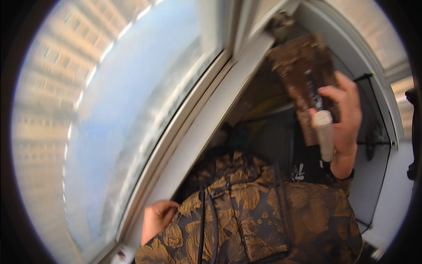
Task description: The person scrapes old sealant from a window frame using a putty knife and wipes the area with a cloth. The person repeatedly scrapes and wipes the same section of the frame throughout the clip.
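Observation:
In my right hand [346,102] is a rust-brown plastering trowel [290,79] with a broad, crusted metal plate. Its pale round handle [324,132] points down towards me, and a dark metal neck [311,85] runs along the plate. My fingers and thumb close around the part near the handle; motion blur softens the details. At lower left, my left hand [160,217] is by the white window sill [197,138], beside my patterned jacket [244,211]. Its fingers are curled, and the jacket partly hides them, so whether they hold something cannot be told.
A large window [138,99] slants along the left, with buildings outside. Below the trowel hangs or lies a black cloth item [298,168] bearing a white mark. A black-framed rack [379,143] stands at right by a white wall. A blurred grey lump [280,23] sits in the far corner.

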{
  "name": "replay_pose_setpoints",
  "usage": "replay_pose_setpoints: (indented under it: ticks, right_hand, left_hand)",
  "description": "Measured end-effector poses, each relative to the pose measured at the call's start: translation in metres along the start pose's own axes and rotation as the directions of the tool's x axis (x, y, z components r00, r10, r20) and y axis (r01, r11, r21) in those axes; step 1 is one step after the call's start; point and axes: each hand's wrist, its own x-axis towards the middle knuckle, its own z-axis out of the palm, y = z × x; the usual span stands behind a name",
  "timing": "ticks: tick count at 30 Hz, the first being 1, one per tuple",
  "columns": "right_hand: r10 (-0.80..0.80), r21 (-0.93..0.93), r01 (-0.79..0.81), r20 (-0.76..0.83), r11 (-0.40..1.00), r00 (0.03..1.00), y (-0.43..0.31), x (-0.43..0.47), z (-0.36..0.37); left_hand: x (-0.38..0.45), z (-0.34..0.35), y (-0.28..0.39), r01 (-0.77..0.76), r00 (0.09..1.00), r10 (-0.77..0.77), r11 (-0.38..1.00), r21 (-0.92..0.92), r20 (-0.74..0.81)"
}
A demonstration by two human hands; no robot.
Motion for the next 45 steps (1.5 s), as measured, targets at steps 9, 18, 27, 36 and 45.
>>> replay_pose_setpoints:
  ticks: [9, 18, 27, 36, 45]
  right_hand:
    - [-0.172, -0.08, 0.179, 0.09, 0.981, 0.981, -0.014, 0.004, -0.001]
    - [-0.224, 0.098, 0.218, 0.056, 0.971, 0.973, -0.036, -0.008, 0.004]
    - [-0.249, 0.141, 0.235, 0.094, 0.962, 0.964, -0.057, -0.005, 0.004]
    - [-0.152, 0.134, 0.146, 0.036, 0.98, 0.988, -0.08, -0.001, -0.009]
    - [-0.186, 0.263, 0.204, -0.091, 0.943, 0.978, -0.071, 0.004, -0.021]
  left_hand:
    - [-0.119, 0.047, -0.114, 0.398, 0.915, -0.398, 0.917, -0.011, -0.067]
    - [-0.191, 0.194, -0.32, 0.456, 0.782, -0.574, 0.792, -0.405, -0.244]
    - [-0.221, 0.275, -0.393, 0.638, 0.652, -0.696, 0.718, -0.279, -0.301]
    - [-0.177, 0.186, -0.293, 0.572, 0.814, -0.579, 0.812, 0.112, 0.047]
    - [-0.116, 0.006, 0.003, 0.154, 0.987, -0.135, 0.953, 0.26, -0.088]
